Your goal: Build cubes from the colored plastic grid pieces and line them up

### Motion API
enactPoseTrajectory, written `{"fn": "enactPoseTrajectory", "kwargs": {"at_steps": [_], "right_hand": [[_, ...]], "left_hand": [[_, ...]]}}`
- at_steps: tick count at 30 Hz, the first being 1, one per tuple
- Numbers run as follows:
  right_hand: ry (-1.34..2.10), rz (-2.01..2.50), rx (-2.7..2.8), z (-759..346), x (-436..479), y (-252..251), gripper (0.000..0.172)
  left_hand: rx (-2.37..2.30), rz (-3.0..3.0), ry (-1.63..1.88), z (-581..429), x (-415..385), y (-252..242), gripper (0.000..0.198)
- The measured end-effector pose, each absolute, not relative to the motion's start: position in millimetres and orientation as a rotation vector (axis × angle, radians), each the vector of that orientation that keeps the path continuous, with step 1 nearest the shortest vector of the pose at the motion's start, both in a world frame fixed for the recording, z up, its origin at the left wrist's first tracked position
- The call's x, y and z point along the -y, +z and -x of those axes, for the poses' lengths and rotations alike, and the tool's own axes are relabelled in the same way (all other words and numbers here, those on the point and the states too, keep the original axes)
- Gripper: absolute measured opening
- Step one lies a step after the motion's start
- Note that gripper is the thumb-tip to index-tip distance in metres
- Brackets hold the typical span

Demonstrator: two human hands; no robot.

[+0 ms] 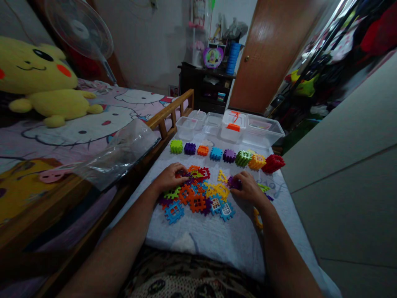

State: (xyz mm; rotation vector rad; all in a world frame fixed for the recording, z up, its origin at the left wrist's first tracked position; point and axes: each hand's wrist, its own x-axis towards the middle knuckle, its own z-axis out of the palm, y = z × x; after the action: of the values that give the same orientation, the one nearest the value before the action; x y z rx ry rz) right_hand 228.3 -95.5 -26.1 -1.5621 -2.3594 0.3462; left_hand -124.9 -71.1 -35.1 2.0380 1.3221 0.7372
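Note:
Flat, notched plastic building pieces lie in a loose pile on the cloth-covered table, among them an orange window piece (197, 203), a blue window piece (174, 212) and a yellow triangle piece (222, 176). At the pile's left edge, my left hand (170, 178) has its fingers closed on a dark purple piece (187, 179), partly hidden by them. My right hand (248, 188) grips a purple piece (235, 183) just right of the pile. Beyond both hands runs a row of stacks sorted by colour, from a lime green stack (176, 146) to a red stack (273, 164).
Clear plastic containers stand at the table's far end, one with an orange-latched lid (233, 127). A wooden bed rail (170, 116) borders the left side, with a clear plastic bag (120, 153) over it. A pale cabinet (347, 165) flanks the right. Several loose pieces lie near my right forearm.

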Motion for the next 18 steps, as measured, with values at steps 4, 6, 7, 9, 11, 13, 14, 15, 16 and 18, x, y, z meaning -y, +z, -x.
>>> {"fn": "enactPoseTrajectory", "kwargs": {"at_steps": [4, 6, 7, 9, 11, 13, 14, 15, 16, 18], "right_hand": [[0.447, 1.543, 2.338, -233.4, 95.0, -26.6, 0.022], [0.438, 1.560, 2.298, -234.3, 94.2, -28.0, 0.023], [0.425, 1.566, 2.285, -234.4, 94.1, -28.8, 0.024], [0.406, 1.568, 2.272, -234.1, 94.2, -30.2, 0.026], [0.402, 1.564, 2.270, -233.6, 95.0, -31.1, 0.027], [0.401, 1.550, 2.270, -233.5, 96.0, -31.7, 0.029], [0.398, 1.541, 2.270, -233.5, 96.4, -31.9, 0.030], [0.392, 1.534, 2.270, -233.7, 96.8, -32.1, 0.032], [0.388, 1.529, 2.271, -233.8, 97.0, -32.3, 0.033], [0.390, 1.529, 2.274, -234.2, 97.3, -32.6, 0.034]], "left_hand": [[-1.334, -1.936, 0.714, 125.7, 72.5, -36.6, 0.026], [-1.328, -1.933, 0.710, 125.1, 73.5, -35.5, 0.027], [-1.325, -1.951, 0.707, 124.4, 73.9, -34.5, 0.028], [-1.327, -2.032, 0.681, 121.8, 74.6, -31.4, 0.028], [-1.370, -2.146, 0.607, 118.3, 74.8, -27.7, 0.028], [-1.445, -2.238, 0.502, 114.7, 74.7, -23.7, 0.028], [-1.481, -2.267, 0.456, 113.0, 74.5, -21.7, 0.029], [-1.503, -2.283, 0.419, 111.6, 74.2, -19.7, 0.029], [-1.508, -2.288, 0.396, 110.6, 73.8, -17.8, 0.030], [-1.477, -2.271, 0.389, 109.3, 72.9, -14.2, 0.029]]}}
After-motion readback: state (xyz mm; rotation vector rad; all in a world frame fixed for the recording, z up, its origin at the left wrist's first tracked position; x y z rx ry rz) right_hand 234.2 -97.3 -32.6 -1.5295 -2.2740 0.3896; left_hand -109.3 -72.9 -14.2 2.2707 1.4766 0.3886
